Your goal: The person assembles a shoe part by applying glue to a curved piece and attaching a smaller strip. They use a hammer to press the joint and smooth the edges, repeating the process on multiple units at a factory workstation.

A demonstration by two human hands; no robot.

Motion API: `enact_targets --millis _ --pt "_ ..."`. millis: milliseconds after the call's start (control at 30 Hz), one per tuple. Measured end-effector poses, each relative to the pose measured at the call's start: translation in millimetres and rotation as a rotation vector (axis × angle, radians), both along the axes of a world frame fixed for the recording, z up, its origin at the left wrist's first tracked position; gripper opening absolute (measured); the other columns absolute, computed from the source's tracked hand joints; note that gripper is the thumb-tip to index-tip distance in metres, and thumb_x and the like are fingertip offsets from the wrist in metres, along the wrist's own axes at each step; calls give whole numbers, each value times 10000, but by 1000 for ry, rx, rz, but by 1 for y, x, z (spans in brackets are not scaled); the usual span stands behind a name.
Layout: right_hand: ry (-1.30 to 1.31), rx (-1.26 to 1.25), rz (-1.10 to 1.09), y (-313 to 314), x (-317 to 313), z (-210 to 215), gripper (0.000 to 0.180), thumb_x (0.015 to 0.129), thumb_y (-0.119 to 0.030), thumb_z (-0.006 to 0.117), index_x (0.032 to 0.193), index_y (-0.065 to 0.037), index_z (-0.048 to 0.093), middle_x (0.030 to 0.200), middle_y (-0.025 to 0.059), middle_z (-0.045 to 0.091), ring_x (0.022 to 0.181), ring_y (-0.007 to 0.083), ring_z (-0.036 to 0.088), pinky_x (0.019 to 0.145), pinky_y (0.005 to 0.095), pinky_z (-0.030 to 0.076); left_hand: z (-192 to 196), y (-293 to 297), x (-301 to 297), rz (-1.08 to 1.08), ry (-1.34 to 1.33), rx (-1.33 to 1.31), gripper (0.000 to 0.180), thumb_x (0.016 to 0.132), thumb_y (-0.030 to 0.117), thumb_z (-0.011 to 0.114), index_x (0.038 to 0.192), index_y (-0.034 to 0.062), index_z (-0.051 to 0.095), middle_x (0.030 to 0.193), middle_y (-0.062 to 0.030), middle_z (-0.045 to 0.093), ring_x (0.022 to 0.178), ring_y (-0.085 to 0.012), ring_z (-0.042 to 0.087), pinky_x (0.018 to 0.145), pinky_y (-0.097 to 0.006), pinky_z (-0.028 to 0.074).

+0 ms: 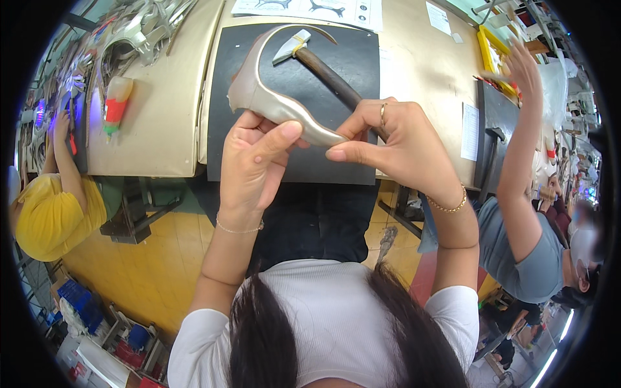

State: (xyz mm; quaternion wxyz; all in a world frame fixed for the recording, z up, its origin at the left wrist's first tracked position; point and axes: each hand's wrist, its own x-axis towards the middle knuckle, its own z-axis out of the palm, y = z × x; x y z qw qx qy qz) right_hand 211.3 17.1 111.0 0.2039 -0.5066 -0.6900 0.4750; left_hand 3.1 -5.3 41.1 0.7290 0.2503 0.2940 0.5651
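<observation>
Both my hands hold a curved, shiny champagne-coloured piece [278, 105], which looks like part of a shoe upper, above a black mat [291, 167]. My left hand [255, 152] grips its middle underside between thumb and fingers. At its right tip, my right hand [394, 139] pinches the edge between thumb and forefinger. The piece's long thin strap arcs up and over to the far side. On the mat behind it lies a hammer [330, 79] with a dark wooden handle and a pale metal head; my right hand hides the handle's end.
Left on the table stands a red and clear squeeze bottle [116, 107], near a pile of cut shoe pieces [139, 42]. Printed sheets [310, 11] lie at the far edge. Co-workers in yellow [58, 213] and blue-grey [527, 252] sit at either side. A yellow tray [495, 48] is at far right.
</observation>
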Motion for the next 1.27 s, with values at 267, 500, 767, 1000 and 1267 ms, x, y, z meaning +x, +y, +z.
enact_targets --millis 267,500,767,1000,1267 --pt "-79 336 68 -4 -5 -3 192 738 -199 848 768 -70 709 709 31 663 643 167 581 772 284 387 -2 2 -3 -26 -62 31 178 879 105 745 1038 48 689 976 -89 688 920 -211 630 911 -371 490" --pt "-73 505 62 -9 -7 -8 190 756 -142 815 898 -85 703 764 32 633 730 205 609 781 323 409 -10 2 -5 -37 -45 71 196 881 131 756 1029 55 653 950 -74 639 909 -215 599 879 -393 473" --pt "37 374 66 -8 -9 -14 202 791 -199 819 917 -96 699 857 25 679 807 202 642 813 336 429 -7 1 -2 -2 128 147 230 814 34 803 998 -13 672 939 -104 703 870 -174 657 827 -312 522" --pt "210 177 5 -10 -14 -17 197 815 -182 804 920 -56 695 843 36 682 797 193 648 819 312 475 -6 0 1 -51 149 104 233 816 98 821 970 22 663 883 -38 649 827 -130 622 779 -268 485" --pt "58 484 0 -10 -18 -25 141 795 -122 772 880 -84 666 814 24 665 767 193 637 795 323 467 -16 2 4 -68 93 229 203 858 77 779 1004 0 662 946 -83 686 855 -150 640 802 -293 514"
